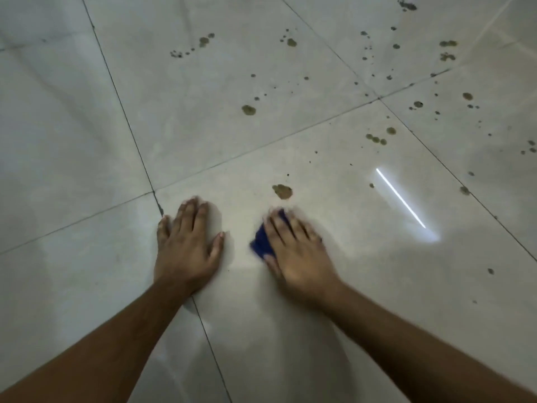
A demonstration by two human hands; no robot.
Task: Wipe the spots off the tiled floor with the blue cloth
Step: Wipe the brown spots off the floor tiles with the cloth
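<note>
Both hands flat: left hand (186, 245) on the tiled floor (87, 146), right hand (299, 254) presses the blue cloth (261, 241); it looks limp, so I'd bunch its middle.

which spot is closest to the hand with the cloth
The big brown spot just ahead of the right hand, which presses the blue cloth; every other one lies farther up or to the right.

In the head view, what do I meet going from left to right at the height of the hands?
left hand → visible edge of the blue cloth → right hand pressing it → bright light streak
</note>
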